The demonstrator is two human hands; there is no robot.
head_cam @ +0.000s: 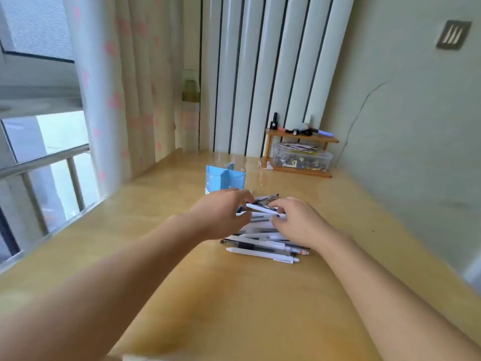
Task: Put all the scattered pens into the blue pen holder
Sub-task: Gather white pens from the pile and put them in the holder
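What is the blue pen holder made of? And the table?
The holder looks like thin matte plastic or card, judging by its flat blue walls with small white dots; I can't tell which. The table looks like pale varnished wood: yellowish and glossy, reflecting the curtains.

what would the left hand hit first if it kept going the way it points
Probably the blue pen holder, just beyond the left hand, though depth is unclear; its fingertips already touch the pile of pens.

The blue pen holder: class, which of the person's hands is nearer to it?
Left. The left hand sits just in front of the blue pen holder, overlapping its base; the right hand lies further right, over the pens.
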